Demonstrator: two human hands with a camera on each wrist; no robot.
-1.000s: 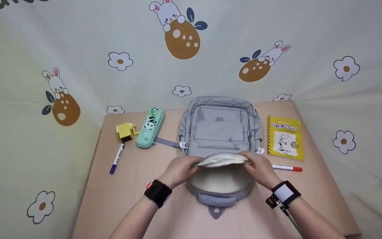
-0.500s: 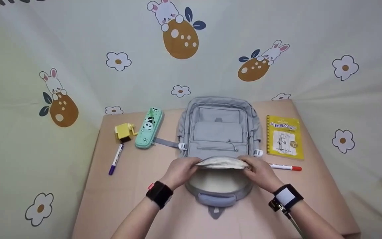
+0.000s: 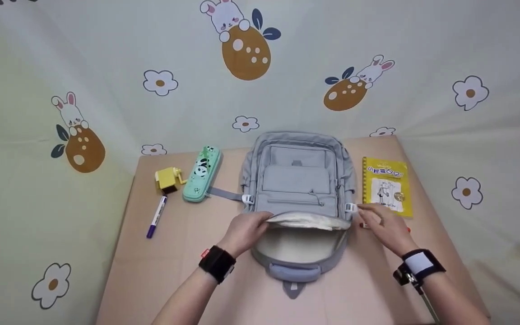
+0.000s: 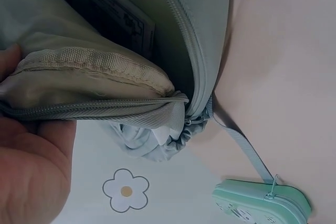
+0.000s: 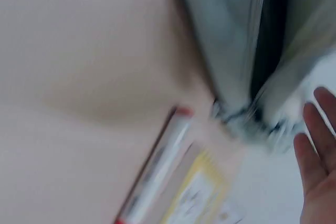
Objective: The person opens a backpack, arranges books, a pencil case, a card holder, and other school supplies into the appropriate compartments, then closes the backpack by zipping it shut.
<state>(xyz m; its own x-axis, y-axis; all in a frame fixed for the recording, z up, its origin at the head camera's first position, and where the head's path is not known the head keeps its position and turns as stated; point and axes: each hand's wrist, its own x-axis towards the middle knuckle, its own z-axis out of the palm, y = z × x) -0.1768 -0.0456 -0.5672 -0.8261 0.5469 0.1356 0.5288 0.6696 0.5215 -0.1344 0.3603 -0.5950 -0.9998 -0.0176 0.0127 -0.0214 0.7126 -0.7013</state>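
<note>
Pinching flap [image 3: 309, 220] of bag [image 3: 299, 180], right of centre, with left hand [image 3: 244, 232]. Just released it with right hand [image 3: 388, 228], now empty, fingers straight, near notebook [image 3: 388, 180]; so keeping mouth open one-handed. Counting one bag, one notebook, one case [image 3: 201, 175], one sharpener [image 3: 167, 179], two markers [image 3: 157, 216].

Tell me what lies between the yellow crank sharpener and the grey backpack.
In the head view, the green panda pencil case lies between the sharpener and the backpack; a grey strap runs from the backpack to the case.
</note>
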